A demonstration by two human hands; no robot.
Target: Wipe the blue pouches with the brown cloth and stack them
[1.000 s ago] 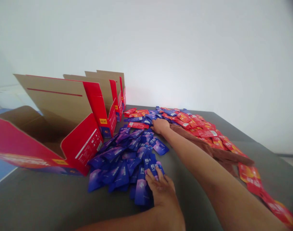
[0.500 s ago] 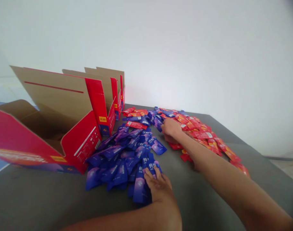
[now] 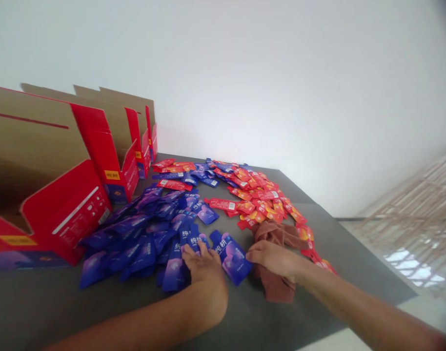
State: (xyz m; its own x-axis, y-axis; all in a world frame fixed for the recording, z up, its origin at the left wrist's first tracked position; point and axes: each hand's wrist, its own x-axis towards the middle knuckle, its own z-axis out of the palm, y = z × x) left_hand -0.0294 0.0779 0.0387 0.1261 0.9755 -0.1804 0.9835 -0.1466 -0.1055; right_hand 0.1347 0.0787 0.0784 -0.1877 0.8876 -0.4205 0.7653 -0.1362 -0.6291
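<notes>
My right hand (image 3: pixel 270 258) pinches the lower right edge of a blue spouted pouch (image 3: pixel 232 258), which lies tilted with its printed side up. Just left of it, my left hand (image 3: pixel 204 265) rests with fingers spread on the near right edge of a heap of blue pouches (image 3: pixel 146 234). Its fingertips touch a few pouches there; their lower ends are partly covered. A crumpled brown cloth (image 3: pixel 277 234) lies under and behind my right hand. Beyond the cloth spreads a pile of red and orange pouches (image 3: pixel 259 195), with some blue ones mixed in at the far end.
A row of open red cardboard boxes (image 3: pixel 76 204) with raised flaps stands along the left. The grey tabletop (image 3: pixel 311 312) runs back to a white wall (image 3: pixel 263 78). Past the table's right edge is a pale floor with a blurred slatted shape (image 3: pixel 420 219).
My right hand has come back from the far pile toward my left hand, with a blue pouch in it. The view has turned right, and the brown cloth now shows. My left hand stays on the heap.
</notes>
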